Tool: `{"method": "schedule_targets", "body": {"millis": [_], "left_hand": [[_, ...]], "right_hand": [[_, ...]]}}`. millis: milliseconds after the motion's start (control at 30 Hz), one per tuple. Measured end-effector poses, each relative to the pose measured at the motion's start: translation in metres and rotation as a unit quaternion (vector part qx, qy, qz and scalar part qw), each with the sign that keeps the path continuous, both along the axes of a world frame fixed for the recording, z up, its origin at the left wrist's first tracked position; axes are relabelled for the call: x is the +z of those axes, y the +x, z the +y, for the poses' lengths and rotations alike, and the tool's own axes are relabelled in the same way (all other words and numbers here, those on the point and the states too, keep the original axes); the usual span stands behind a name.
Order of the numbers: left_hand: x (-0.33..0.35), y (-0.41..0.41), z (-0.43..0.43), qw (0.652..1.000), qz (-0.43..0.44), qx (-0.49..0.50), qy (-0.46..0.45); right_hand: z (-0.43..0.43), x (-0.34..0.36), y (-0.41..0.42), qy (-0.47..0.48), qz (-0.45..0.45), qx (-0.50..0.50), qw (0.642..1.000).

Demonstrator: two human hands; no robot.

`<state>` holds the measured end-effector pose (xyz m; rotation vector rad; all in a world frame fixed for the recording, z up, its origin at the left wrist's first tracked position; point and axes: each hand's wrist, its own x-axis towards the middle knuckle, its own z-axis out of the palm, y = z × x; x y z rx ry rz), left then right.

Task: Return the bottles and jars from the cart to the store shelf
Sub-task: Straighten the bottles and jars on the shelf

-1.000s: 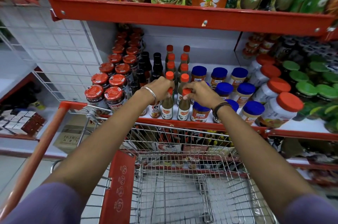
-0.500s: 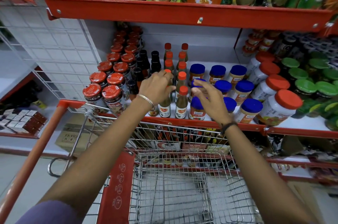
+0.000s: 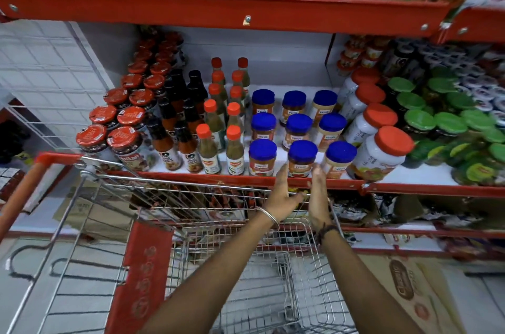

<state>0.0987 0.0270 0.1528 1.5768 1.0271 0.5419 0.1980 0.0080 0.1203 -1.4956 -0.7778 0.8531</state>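
Observation:
Both my hands are at the front edge of the red store shelf (image 3: 191,178). My left hand (image 3: 281,193) and my right hand (image 3: 317,197) face each other, fingers apart, holding nothing. Their fingertips flank the base of the middle front blue-lid jar (image 3: 302,159); I cannot tell if they touch it. Left of it, green sauce bottles with orange caps (image 3: 235,152) stand in two rows. The wire cart (image 3: 164,183) is below the shelf, and its visible basket holds no bottles or jars.
Red-lid jars (image 3: 123,144) and dark sauce bottles (image 3: 164,142) fill the shelf's left side. White orange-lid jars (image 3: 382,154) and green-lid jars (image 3: 448,123) crowd the right. An upper shelf (image 3: 218,8) of pouches hangs overhead. A cardboard box (image 3: 410,292) sits low right.
Both hands let go of the orange-capped bottles and moved right and down to the front middle blue-lid jar. The bottles stay standing on the shelf.

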Motion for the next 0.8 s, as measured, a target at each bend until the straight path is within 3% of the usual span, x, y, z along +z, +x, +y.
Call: {"method": "schedule_targets", "body": {"millis": [133, 333, 533, 600, 700, 800], "left_hand": [[-0.007, 0.024, 0.011, 0.998, -0.004, 0.053, -0.019], [-0.017, 0.028, 0.023, 0.995, -0.067, 0.065, -0.043], [-0.022, 0.024, 0.027, 0.995, -0.068, 0.054, -0.043], [-0.020, 0.026, 0.018, 0.993, -0.072, 0.091, -0.018], [-0.023, 0.036, -0.010, 0.966, -0.066, 0.237, 0.080], [-0.020, 0.053, -0.034, 0.973, -0.098, 0.180, 0.111]], "right_hand": [[0.007, 0.000, 0.010, -0.002, 0.052, 0.021, 0.998], [-0.001, 0.013, 0.017, -0.003, 0.052, 0.046, 0.998], [-0.003, 0.015, 0.020, -0.003, 0.054, 0.051, 0.997], [-0.006, 0.013, 0.021, 0.008, 0.052, 0.046, 0.998], [-0.019, 0.002, 0.025, 0.063, 0.031, -0.043, 0.997], [-0.031, -0.003, 0.038, 0.114, 0.021, -0.152, 0.982]]}}
